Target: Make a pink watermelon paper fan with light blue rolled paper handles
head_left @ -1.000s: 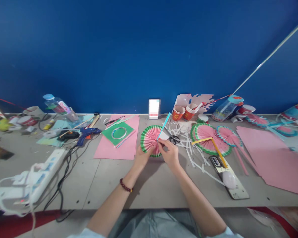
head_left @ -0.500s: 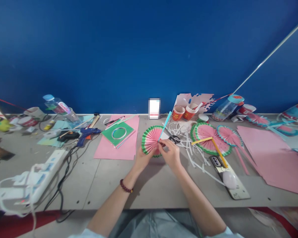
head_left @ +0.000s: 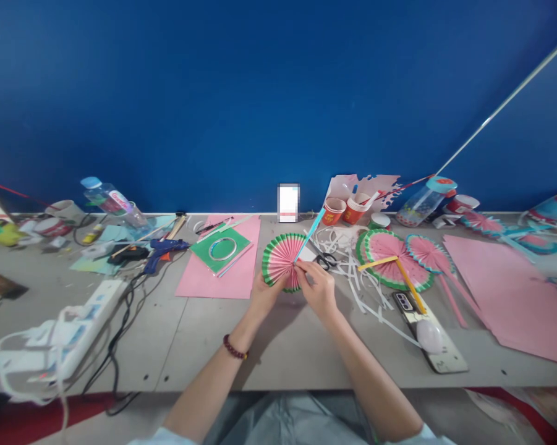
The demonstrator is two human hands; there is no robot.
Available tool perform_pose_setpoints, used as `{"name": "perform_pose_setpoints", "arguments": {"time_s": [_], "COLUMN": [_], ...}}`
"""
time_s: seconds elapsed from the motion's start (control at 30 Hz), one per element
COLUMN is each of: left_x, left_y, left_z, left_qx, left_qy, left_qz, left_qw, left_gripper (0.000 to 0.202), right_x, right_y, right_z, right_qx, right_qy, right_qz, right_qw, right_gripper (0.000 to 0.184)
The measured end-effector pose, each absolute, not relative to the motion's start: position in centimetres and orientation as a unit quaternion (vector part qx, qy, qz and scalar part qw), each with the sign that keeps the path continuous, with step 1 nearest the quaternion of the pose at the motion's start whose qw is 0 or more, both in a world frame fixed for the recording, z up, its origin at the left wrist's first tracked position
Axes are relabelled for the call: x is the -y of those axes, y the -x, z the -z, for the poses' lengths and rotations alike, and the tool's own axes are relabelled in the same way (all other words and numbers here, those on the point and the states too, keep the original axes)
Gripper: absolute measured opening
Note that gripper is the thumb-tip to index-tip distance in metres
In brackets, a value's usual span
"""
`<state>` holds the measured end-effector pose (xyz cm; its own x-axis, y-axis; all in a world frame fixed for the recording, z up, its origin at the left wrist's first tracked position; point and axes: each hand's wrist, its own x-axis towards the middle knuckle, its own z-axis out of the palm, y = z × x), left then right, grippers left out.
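Note:
Between my hands, above the table, is a round pleated paper fan (head_left: pixel 278 254), pink in the middle with a green and white rim. My left hand (head_left: pixel 265 298) grips its lower left edge. My right hand (head_left: pixel 319 285) is closed at the fan's centre, with thumb and index finger pinched there. A light blue strip (head_left: pixel 313 232) slants up to the right from that pinch. Whether the fingertips hold the strip's end or the fan's pleats is hidden. Black-handled scissors (head_left: pixel 327 261) lie just beyond my right hand.
Watermelon-patterned paper fans (head_left: pixel 380 247) and white paper strips (head_left: pixel 359 290) lie to the right, near a phone (head_left: pixel 445 355). Left are pink sheets (head_left: pixel 190 281), a blue glue gun (head_left: pixel 160 250) and a power strip (head_left: pixel 93 321). Red paper cups (head_left: pixel 334 212) stand at the back.
The fan has shifted slightly left and the blue strip leans a little further right. My hands keep nearly the same grip.

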<state>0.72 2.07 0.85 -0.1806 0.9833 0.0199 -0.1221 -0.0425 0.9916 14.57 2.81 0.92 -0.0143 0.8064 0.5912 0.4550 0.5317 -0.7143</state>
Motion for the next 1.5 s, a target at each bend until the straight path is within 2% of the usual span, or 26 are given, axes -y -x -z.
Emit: {"name": "perform_pose_setpoints", "arguments": {"time_s": [0.1,0.2,0.4,0.57,0.63,0.77,0.93,1.2,1.33,1.5], "left_x": [-2.1,-2.1,-2.4,-2.9,-3.0,-3.2,-3.7,-4.0,-4.1,-4.2], "left_y": [-0.7,-0.7,0.1,1.1,1.5,1.9,2.1,2.2,2.1,1.9], "left_z": [-1.1,-1.3,-1.7,-1.5,-1.4,-1.7,-2.0,-1.5,-1.2,-1.1], "left_qx": [-0.499,-0.489,-0.493,-0.476,-0.471,-0.471,-0.486,-0.472,-0.477,-0.463], "left_qy": [-0.414,-0.422,-0.436,-0.435,-0.429,-0.406,-0.350,-0.312,-0.288,-0.277], "left_qz": [-0.587,-0.583,-0.566,-0.486,-0.466,-0.494,-0.557,-0.630,-0.655,-0.680], "left_qw": [0.485,0.493,0.496,0.590,0.614,0.608,0.575,0.531,0.510,0.497], "left_gripper": [0.033,0.032,0.038,0.040,0.041,0.040,0.045,0.044,0.045,0.050], "right_x": [-2.9,-2.8,-3.2,-4.0,-4.3,-4.6,-4.4,-3.5,-2.9,-2.4], "right_y": [-14.5,-14.7,-15.8,-16.9,-17.3,-17.8,-17.5,-15.7,-14.9,-14.2], "right_z": [-1.2,-1.5,-2.1,-2.1,-2.0,-1.7,-1.4,-0.8,-0.8,-0.6], "right_qx": [0.693,0.689,0.705,0.726,0.729,0.720,0.730,0.672,0.689,0.712], "right_qy": [0.460,0.473,0.466,0.509,0.521,0.527,0.533,0.560,0.535,0.511], "right_qz": [-0.155,-0.092,0.016,0.064,0.075,0.088,0.050,-0.158,-0.174,-0.188], "right_qw": [0.533,0.541,0.535,0.458,0.437,0.442,0.425,0.458,0.458,0.444], "right_gripper": [0.019,0.019,0.041,0.053,0.050,0.029,0.021,0.027,0.018,0.027]}}
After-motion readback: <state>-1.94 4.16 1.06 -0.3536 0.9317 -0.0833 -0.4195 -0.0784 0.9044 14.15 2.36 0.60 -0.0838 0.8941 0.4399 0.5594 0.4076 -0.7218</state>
